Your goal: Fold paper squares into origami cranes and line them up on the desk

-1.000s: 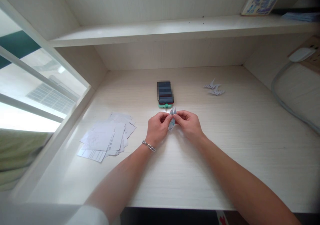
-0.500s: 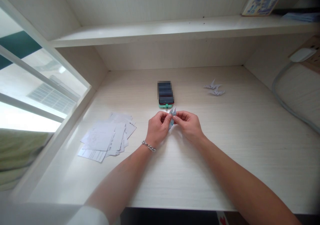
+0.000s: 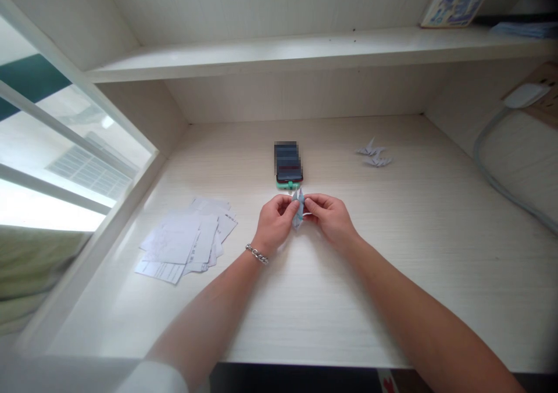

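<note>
Between my hands, just in front of the phone, is a small folded piece of paper [image 3: 298, 211], bluish white with pointed tips at its top. My left hand [image 3: 275, 221] pinches it from the left, thumb across its face. From the other side, my right hand [image 3: 329, 217] grips its right edge with thumb and fingers. Part of the paper is hidden by my fingertips. Two folded paper cranes [image 3: 373, 153] rest on the desk at the back right. To the left lies a loose pile of cut paper sheets [image 3: 174, 239], some with printing.
A phone [image 3: 288, 163] with a green plug at its near end lies on the desk [image 3: 314, 311]. Above the back runs a shelf [image 3: 244, 59] holding a book [image 3: 457, 0]. On the right wall, a cable [image 3: 488, 169] hangs from a socket. A window is at left.
The folded paper has turned slightly, and more of its face shows between my hands. My right thumb has shifted a little up and right. The other things stay put.
</note>
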Action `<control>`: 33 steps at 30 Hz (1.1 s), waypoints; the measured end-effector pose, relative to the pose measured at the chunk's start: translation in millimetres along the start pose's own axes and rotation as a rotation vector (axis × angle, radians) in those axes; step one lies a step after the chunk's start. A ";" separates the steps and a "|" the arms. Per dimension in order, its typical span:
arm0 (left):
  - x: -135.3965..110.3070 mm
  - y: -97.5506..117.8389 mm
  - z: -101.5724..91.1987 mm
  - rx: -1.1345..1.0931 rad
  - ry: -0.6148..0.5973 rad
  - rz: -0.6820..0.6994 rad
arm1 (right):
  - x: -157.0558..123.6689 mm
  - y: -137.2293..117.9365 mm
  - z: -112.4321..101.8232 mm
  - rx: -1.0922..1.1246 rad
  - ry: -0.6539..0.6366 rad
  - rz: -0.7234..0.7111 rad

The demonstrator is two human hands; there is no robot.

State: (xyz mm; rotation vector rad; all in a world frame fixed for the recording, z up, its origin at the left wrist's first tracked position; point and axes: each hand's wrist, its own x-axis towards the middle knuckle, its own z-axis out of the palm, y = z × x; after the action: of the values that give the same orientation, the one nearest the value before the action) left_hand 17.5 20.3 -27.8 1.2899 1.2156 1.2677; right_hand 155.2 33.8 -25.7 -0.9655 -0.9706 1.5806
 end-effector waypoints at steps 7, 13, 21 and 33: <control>-2.1 4.2 1.5 -0.075 -0.035 -0.018 | 1.0 2.1 -1.6 -0.066 0.037 -0.027; -3.4 9.5 2.3 -0.032 -0.028 0.006 | 1.8 5.6 -3.9 -0.166 0.040 -0.090; -6.3 8.1 1.7 0.078 0.014 0.050 | -0.3 1.8 -3.5 -0.314 0.066 -0.141; -2.5 5.9 0.8 -0.081 0.033 0.034 | -1.5 2.6 -1.8 -0.356 0.078 -0.154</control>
State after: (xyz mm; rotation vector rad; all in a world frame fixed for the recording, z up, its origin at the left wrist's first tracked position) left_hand 18.5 17.3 -22.2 1.2398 1.1577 1.3546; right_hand 156.3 32.1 -28.5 -1.1552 -1.2666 1.2563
